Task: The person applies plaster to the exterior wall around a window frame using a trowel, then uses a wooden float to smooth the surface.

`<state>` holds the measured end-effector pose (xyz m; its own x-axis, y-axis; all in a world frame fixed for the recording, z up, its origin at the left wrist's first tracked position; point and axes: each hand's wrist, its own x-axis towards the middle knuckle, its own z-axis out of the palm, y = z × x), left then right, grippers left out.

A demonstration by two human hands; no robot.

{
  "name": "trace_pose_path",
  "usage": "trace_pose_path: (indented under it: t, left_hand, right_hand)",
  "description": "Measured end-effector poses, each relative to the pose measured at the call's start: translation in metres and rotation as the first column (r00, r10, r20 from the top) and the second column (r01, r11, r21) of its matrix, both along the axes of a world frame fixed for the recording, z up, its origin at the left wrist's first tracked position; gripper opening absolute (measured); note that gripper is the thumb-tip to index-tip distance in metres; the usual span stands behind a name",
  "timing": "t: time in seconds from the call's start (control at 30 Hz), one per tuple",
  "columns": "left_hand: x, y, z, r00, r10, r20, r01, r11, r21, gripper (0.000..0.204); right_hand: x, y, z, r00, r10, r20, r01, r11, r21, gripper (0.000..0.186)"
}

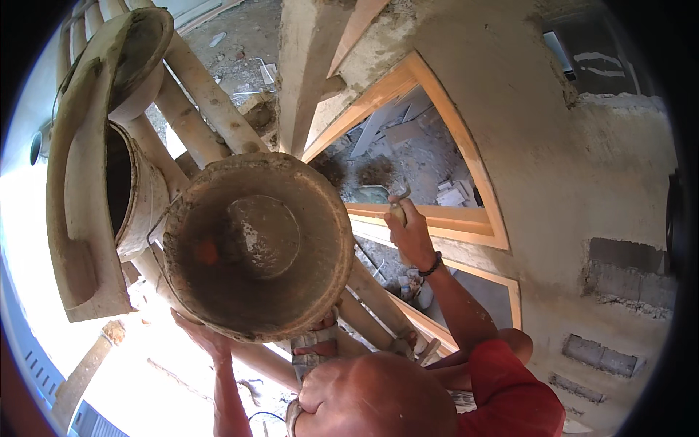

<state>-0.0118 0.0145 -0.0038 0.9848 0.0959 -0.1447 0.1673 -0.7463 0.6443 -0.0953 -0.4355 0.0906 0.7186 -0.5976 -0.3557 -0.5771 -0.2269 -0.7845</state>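
Note:
A large mortar-crusted bucket (262, 306) sits over wooden poles in the middle, its mouth facing me, with a little wet grey residue on its bottom. My left hand (202, 335) is at the bucket's lower left rim, fingers curled against its outer side and partly hidden by it. To the right of the bucket, my right hand (411, 237) is closed round the short pale handle of a hand tool (397, 211). A bent metal neck shows at its top; I cannot make out a blade. A dark bracelet (432, 264) circles the right wrist.
A long wooden plastering float (62, 189) rests at left against another bucket (149, 200); a further bucket (145, 95) stands behind. Wooden poles (218, 109) run beneath. An upright timber (306, 73), a wooden window frame (473, 167) and a plastered wall (568, 175) with block-filled recesses lie rightward. Rubble shows below.

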Motion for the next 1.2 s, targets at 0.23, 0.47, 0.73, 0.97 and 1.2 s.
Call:
trace_pose_path:
  t: [0.23, 0.47, 0.73, 0.97, 1.2]
  left_hand:
    - [0.003, -0.001, -0.003, 1.0, 0.031, 0.002, -0.031, 0.999, -0.034, 0.107]
    - [0.003, -0.002, -0.003, 0.999, 0.045, -0.025, -0.046, 0.999, -0.024, 0.106]
    - [0.001, 0.004, -0.011, 0.999, -0.022, 0.045, 0.021, 1.0, 0.016, 0.106]
    - [0.002, 0.008, -0.01, 0.996, -0.055, 0.07, 0.054, 0.998, 0.016, 0.108]
    - [0.005, -0.008, -0.002, 1.0, -0.001, 0.028, 0.001, 1.0, -0.02, 0.11]
  right_hand:
    - [-0.046, -0.023, 0.034, 0.973, -0.184, 0.141, 0.143, 0.956, 0.257, 0.023]
    - [-0.09, -0.036, 0.013, 0.961, -0.213, 0.176, 0.199, 0.975, 0.094, 0.021]
    - [-0.124, -0.055, 0.008, 0.934, -0.271, 0.233, 0.292, 0.954, -0.061, 0.021]
    - [-0.091, -0.08, -0.023, 0.961, -0.214, 0.176, 0.25, 0.944, -0.215, 0.025]
    - [-0.011, -0.096, -0.021, 0.995, 0.076, -0.06, -0.091, 0.949, -0.301, 0.031]
